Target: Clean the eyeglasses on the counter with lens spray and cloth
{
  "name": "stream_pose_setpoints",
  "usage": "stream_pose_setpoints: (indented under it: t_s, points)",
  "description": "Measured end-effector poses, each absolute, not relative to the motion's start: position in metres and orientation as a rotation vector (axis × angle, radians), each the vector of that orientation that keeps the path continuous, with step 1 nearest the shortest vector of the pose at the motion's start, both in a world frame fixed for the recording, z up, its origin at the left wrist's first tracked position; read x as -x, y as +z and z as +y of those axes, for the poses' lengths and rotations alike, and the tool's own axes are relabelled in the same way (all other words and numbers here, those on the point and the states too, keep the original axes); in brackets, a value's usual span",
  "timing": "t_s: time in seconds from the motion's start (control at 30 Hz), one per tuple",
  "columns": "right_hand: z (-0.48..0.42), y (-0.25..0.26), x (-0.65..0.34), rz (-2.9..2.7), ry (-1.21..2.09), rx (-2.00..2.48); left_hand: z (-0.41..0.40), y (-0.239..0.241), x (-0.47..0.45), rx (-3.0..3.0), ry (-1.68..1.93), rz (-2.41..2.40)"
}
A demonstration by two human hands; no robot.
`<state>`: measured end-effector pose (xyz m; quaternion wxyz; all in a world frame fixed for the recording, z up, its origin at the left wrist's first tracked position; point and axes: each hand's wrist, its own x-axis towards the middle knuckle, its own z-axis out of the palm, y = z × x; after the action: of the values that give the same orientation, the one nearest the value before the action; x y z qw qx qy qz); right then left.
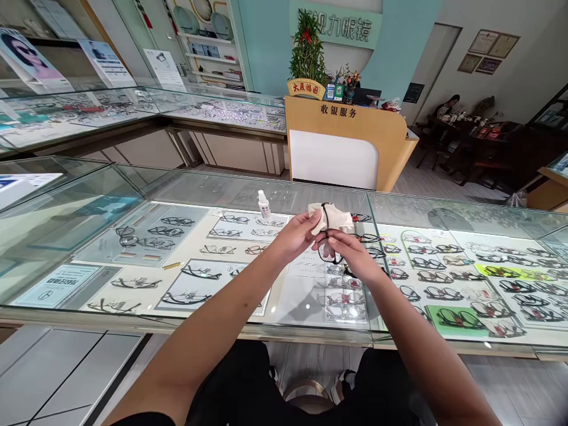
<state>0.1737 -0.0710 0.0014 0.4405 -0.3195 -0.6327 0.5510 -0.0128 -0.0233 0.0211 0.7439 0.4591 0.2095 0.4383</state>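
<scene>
Over the glass counter I hold a pair of dark-framed eyeglasses (329, 251) between my two hands. My right hand (350, 251) is closed on the frame near one round lens. My left hand (302, 234) pinches a cream cleaning cloth (341, 219), which is wrapped about the upper part of the glasses. The far lens is hidden by the cloth. Just beyond my left hand, a small white spray bottle (264, 205) stands upright on the counter top.
Under the glass top (306, 322) of the display case lie several rows of eyeglasses (457, 318). A thin yellow strip (172, 266) lies to the left. Past the counter stands a wooden cashier desk (350, 127) with a plant (307, 50). A person (447, 106) sits far back at right.
</scene>
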Motion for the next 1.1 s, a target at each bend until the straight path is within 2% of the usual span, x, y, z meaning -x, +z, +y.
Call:
stream_pose_setpoints:
  t_s: [0.23, 0.53, 1.1]
  points:
    - [-0.069, -0.007, -0.173, -1.414, 1.476, 0.829, -0.022, 0.021, 0.015, -1.08, 0.938, 0.415]
    - [-0.073, -0.007, -0.164, -1.463, 1.375, 0.928, -0.028, 0.015, 0.001, -1.052, 1.117, 0.647]
    - [-0.075, 0.01, -0.171, -1.25, 1.481, 0.778, -0.029, 0.026, 0.014, -1.107, 0.964, 0.38]
